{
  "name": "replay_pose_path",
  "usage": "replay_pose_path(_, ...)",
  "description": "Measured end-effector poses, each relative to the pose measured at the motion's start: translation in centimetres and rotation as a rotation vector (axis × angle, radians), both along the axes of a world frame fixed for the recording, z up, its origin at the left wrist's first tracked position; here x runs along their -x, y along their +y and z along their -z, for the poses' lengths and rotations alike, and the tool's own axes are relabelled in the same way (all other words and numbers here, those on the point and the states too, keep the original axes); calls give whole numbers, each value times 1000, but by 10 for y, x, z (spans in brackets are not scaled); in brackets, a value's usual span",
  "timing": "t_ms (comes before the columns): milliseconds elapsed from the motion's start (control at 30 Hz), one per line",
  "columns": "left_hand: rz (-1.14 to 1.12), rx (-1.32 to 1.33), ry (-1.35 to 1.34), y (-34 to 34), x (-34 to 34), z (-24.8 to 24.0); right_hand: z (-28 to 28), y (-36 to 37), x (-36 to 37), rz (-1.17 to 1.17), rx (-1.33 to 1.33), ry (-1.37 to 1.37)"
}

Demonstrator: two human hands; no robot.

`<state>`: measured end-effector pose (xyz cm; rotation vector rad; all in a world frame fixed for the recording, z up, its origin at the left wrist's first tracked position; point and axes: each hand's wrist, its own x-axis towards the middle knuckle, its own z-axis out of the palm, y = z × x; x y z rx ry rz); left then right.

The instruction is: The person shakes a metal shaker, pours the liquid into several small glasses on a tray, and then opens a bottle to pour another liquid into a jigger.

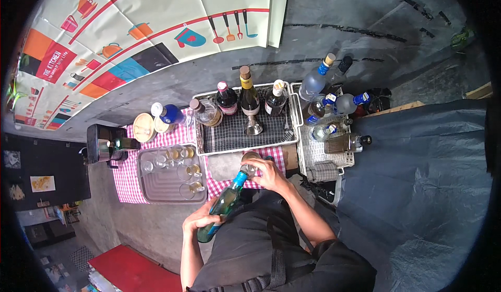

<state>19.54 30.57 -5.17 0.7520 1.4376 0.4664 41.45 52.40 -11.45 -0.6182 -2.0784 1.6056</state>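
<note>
A green glass bottle [224, 203] with a blue neck wrap lies slanted before my body, its neck pointing away and to the right. My left hand [201, 219] is closed round its lower part. At the bottle's mouth, my right hand [270, 174] has its fingers closed on a small clear glass [250, 168]. The bottle's neck meets or overlaps the glass; whether liquid is flowing cannot be made out. Under the glass spreads a red-and-white checked cloth [274, 155]. Left of my hands a grey tray [156, 192] carries several small glasses, some with yellowish liquid.
A white wire basket [245, 150] beyond my hands holds several bottles and a metal jigger [253, 126]. More bottles stand in a second white basket [345, 159] at the right. A black machine [104, 143], wooden lids [143, 127] and a blue bottle [171, 114] are at the left.
</note>
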Motion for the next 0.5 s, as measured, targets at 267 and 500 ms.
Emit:
replay_pose_path(267,67,-4,75,-3,3,9,0,0,-2,-24,28,-47)
replay_pose_path(500,106,21,58,-3,6,11,0,1,-2,-36,12,-60)
